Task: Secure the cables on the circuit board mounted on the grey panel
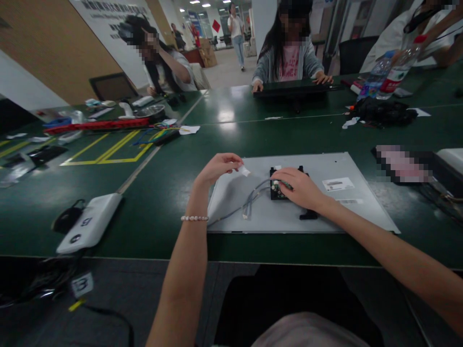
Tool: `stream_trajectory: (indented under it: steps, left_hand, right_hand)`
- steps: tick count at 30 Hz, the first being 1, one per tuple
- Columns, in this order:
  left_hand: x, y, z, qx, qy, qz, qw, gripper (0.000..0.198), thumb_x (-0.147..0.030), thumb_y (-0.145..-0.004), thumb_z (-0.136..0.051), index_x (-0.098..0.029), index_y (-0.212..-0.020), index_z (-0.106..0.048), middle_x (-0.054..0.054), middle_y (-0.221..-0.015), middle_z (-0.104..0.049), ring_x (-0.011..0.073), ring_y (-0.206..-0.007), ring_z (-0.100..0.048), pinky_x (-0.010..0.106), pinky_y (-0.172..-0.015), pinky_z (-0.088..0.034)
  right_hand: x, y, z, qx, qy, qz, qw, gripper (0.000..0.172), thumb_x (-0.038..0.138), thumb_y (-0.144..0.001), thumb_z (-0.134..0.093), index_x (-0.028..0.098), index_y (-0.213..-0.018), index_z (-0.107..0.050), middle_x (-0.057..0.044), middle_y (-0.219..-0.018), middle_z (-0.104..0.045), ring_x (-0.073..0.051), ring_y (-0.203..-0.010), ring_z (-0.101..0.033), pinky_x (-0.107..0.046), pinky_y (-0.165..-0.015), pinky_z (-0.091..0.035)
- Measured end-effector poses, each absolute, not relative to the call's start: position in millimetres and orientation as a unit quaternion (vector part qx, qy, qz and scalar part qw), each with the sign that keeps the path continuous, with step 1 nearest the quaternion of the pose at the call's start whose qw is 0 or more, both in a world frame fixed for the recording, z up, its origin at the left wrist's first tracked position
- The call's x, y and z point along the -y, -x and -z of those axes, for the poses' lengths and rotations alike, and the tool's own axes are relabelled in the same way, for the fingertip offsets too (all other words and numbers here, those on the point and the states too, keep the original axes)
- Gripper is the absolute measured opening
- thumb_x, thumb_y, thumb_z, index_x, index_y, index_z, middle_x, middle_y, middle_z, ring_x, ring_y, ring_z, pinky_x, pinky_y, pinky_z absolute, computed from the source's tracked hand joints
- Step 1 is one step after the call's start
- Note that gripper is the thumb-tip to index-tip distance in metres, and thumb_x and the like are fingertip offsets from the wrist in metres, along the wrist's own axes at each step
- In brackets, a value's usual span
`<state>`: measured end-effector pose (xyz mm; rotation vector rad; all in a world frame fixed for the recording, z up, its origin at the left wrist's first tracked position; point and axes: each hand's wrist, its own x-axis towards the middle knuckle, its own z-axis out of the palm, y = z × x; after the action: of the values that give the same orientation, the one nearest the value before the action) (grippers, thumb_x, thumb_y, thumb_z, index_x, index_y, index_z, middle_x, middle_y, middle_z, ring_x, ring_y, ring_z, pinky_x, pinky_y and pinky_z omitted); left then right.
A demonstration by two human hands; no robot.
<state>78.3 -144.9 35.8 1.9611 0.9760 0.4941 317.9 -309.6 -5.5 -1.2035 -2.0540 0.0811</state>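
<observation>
A flat grey metal panel (325,212) lies on the green table before me. Between the fingertips of my left hand (220,167) is a small white piece of tape (244,170), held above the panel's far left part. My right hand (298,188) rests over a black bracket with a small circuit board (275,189) on the panel; its fingers are bent around the board's edge, partly hiding it. Grey cables (249,198) run from the board towards the panel's left edge. A white label (338,184) is stuck on the panel's right half.
To the left lies a white power bank (90,222). A phone (401,164) sits at the right. Bottles (401,72) and a black bundle (383,112) stand further back. Across the table, one person (289,53) holds a dark panel; another sits at the left.
</observation>
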Motion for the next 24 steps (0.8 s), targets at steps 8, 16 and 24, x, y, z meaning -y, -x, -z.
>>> stream_trajectory:
  steps: [8, 16, 24]
  left_hand:
    - [159.8, -92.0, -42.1, -0.302, -0.833, 0.003, 0.463, 0.017, -0.026, -0.067, -0.064, -0.019, -0.081, -0.072, 0.002, -0.071, -0.068, 0.0167, -0.065, -0.063, 0.028, -0.062, -0.048]
    - [161.0, -88.8, -48.9, -0.264, -0.859, 0.008, 0.438, 0.014, -0.024, -0.07, -0.067, -0.017, -0.082, -0.072, 0.002, -0.079, -0.07, 0.014, -0.069, -0.064, 0.024, -0.067, -0.048]
    - [152.9, -85.0, -41.3, -0.198, -0.869, 0.017, 0.453, 0.016, -0.024, -0.077, -0.068, -0.014, -0.088, -0.071, 0.002, -0.08, -0.07, 0.0109, -0.072, -0.062, 0.02, -0.07, -0.045]
  right_hand:
    - [315.5, -307.6, 2.7, 0.826, 0.453, -0.029, 0.335, 0.03, 0.012, -0.089, -0.048, 0.021, -0.112, -0.064, -0.011, -0.117, -0.063, -0.026, -0.112, -0.057, -0.047, -0.097, -0.048]
    - [322.4, -299.9, -2.8, 0.864, 0.414, -0.029, 0.286, 0.033, 0.011, -0.09, -0.048, 0.02, -0.118, -0.061, -0.011, -0.122, -0.063, -0.026, -0.119, -0.054, -0.046, -0.099, -0.046]
    - [328.9, -287.1, 0.7, 0.902, 0.362, 0.002, 0.238, 0.029, 0.014, -0.091, -0.049, 0.011, -0.116, -0.064, -0.015, -0.125, -0.063, -0.025, -0.117, -0.057, -0.045, -0.101, -0.045]
